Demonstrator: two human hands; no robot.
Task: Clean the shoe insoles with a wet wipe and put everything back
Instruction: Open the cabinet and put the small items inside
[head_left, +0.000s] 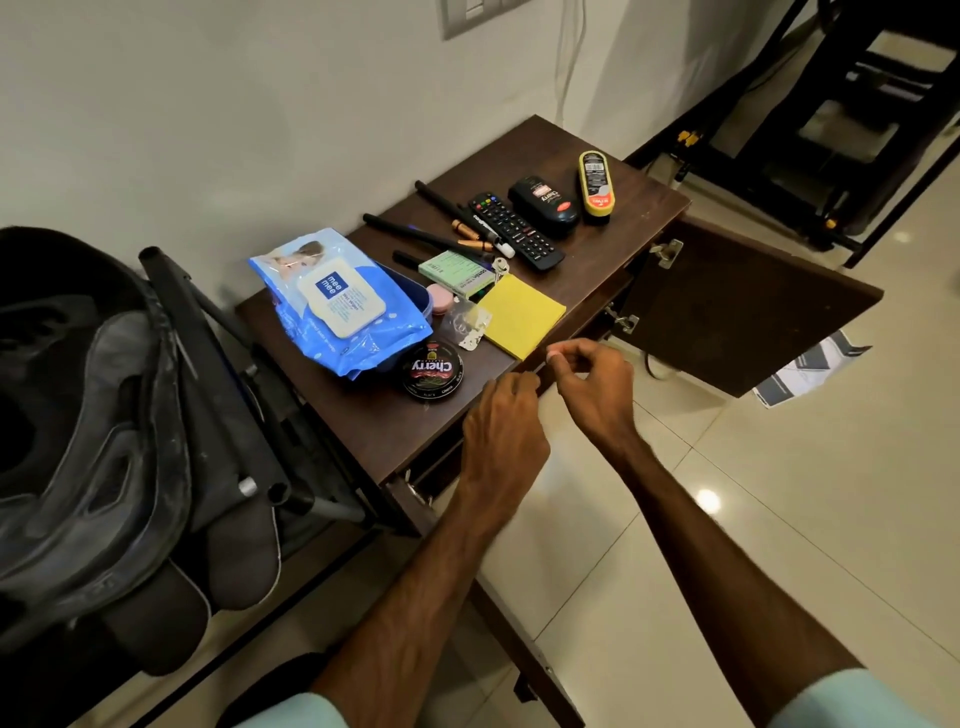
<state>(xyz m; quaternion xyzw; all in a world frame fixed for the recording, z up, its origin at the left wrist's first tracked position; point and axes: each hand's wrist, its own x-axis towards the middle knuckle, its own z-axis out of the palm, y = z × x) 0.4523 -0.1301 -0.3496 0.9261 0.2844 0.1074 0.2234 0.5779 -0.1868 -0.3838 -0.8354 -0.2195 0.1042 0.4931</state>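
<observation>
Two bare hands at the cabinet (374, 415) front edge, left hand (506, 421) curled with fingertips hidden, grip unclear, right hand (592, 374) loosely curled, holding nothing visible, blue wipes pack (337, 301) on top at ten o'clock, dark footwear (104, 415) at nine o'clock, cut off, insoles indistinct.

Blue wipes pack (340, 304) with white lid, yellow cloth (521, 315), black-red polish tin (432, 369) on my dark brown bench (384, 421).
</observation>
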